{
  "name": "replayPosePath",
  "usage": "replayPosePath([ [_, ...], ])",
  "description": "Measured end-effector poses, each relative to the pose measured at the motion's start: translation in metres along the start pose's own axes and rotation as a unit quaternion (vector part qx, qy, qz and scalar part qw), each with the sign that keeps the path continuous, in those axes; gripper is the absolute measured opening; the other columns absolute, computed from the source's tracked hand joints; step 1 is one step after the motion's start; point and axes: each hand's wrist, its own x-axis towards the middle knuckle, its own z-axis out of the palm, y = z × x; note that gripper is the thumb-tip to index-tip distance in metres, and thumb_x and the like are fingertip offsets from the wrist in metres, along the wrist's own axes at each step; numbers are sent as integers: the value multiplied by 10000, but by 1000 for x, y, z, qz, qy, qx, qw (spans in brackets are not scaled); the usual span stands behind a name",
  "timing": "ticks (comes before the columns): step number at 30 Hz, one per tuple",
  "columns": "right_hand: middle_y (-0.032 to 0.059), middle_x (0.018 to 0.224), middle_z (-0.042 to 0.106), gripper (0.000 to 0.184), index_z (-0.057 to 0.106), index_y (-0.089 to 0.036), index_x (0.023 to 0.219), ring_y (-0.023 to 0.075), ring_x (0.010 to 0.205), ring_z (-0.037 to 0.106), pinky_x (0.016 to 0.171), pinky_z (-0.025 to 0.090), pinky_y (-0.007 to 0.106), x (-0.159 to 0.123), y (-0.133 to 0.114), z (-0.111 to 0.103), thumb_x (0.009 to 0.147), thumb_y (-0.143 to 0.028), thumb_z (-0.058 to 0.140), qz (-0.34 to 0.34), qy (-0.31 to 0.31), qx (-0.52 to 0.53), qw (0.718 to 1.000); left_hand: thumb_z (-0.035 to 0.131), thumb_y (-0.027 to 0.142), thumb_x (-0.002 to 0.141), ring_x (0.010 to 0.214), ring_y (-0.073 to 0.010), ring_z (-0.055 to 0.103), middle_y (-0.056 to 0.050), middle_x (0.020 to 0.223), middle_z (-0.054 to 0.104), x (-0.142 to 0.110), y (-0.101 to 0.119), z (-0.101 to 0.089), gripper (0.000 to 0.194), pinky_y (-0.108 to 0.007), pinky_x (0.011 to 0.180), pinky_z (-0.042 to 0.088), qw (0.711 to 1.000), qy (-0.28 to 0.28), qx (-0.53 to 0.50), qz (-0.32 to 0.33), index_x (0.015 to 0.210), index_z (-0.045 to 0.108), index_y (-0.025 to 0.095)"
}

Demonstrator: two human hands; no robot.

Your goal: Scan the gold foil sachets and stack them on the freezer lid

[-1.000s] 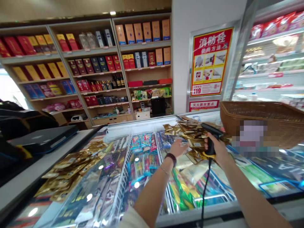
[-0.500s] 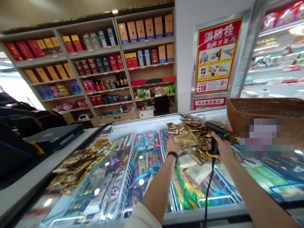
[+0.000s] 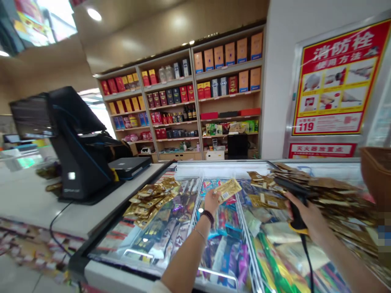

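So the big wooden shelving (image 3: 196,95) is standing along the back, and the glass-topped freezer (image 3: 104,276) is filling the middle, its dark left edge running right beside the pale surface (image 3: 30,199). The black terminal (image 3: 82,158) is sitting on that surface, and the brown basket (image 3: 375,175) is poking in at the far right. Two gold heaps are lying over the freezer: the right pile (image 3: 345,203) is sprawling toward the basket, the left pile (image 3: 149,199) is hugging the surface side. Between them there's a decent stretch of glass, and that's where the left hand (image 3: 211,199) is working. The right hand (image 3: 308,213) is wrapping around the handle of the black scanner (image 3: 296,207), its cord dangling toward the near edge. The left hand is pinching one gold packet (image 3: 230,189) by its near end, tilting it up toward the right.
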Motion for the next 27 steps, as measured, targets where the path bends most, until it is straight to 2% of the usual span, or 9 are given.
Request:
replayPosePath([
  [4,-5,510,599,596,633,-226,608,122,399,496,397,386,264,1,6,57,599,-710,980,-19,-125,-64,990,859,337,914,993,-311,860,-108,900,851,4,1,-35,194,-484,1005,691,987,28,-151,-56,977,745,194],
  [7,-5,511,600,599,616,-251,618,137,395,492,425,407,298,-4,9,97,678,-766,915,-49,-209,-114,970,908,345,888,1096,-349,857,-154,995,869,4,0,-53,245,-529,1071,670,975,36,-216,-46,1013,775,181],
  [10,-13,462,570,619,602,-273,632,148,386,475,458,410,317,-18,15,120,768,-844,798,-89,-256,-162,949,932,357,884,1135,-350,854,-177,1064,875,2,-3,-65,307,-505,1095,661,969,37,-241,-37,1077,811,151],
  [13,-29,399,510,613,584,-290,639,157,382,465,498,424,326,-36,24,126,844,-853,716,-106,-285,-205,930,920,358,917,1103,-330,863,-184,1082,881,1,-3,-71,300,-448,1054,678,967,41,-244,-50,1099,835,135],
  [17,-34,402,512,564,589,-302,673,182,390,488,519,429,350,-53,30,119,845,-823,720,-92,-313,-246,913,934,357,921,1082,-307,868,-181,1116,885,1,0,-75,327,-413,1013,692,966,46,-247,-58,1145,847,135],
  [21,-25,421,537,526,595,-302,699,195,412,507,535,424,356,-59,28,115,870,-788,701,-92,-320,-263,906,929,379,937,1069,-294,873,-171,1104,892,1,-1,-75,335,-410,1009,700,970,24,-234,-64,1162,840,147],
  [27,-31,419,519,490,579,-310,707,203,413,502,523,399,355,-63,27,118,880,-749,711,-92,-326,-283,897,934,397,935,1153,-329,861,-195,1174,885,1,-3,-75,395,-425,1035,697,972,8,-224,-66,1228,820,157],
])
